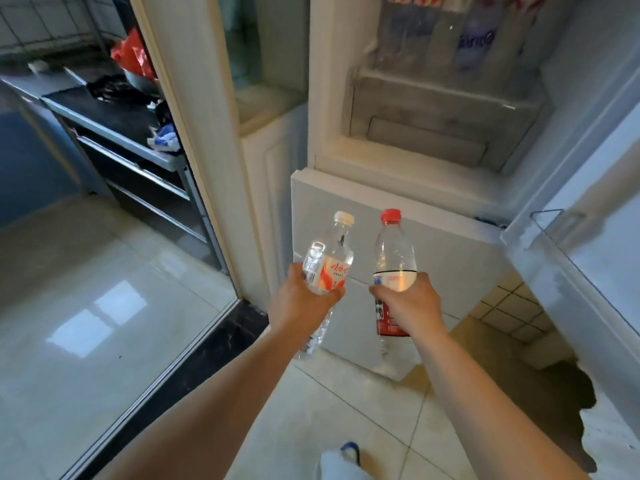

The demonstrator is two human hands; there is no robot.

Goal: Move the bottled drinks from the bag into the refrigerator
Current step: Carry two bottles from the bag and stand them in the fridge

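Two bottles held up before the open fridge, one in each hand. Left hand wrapped round the middle of a clear bottle with a white cap and a white and orange label; cap tilted up and to the right, base sticking out below the hand. Right hand wrapped round the middle of a clear bottle with a red cap and a red label, nearly upright, lower part showing under the fingers. Both bottles side by side, close but apart, in front of the closed lower fridge door. More bottles on the upper fridge shelf, blurred, number unclear. Fridge door swung open at right. Blue-handled bag on the floor at the bottom edge
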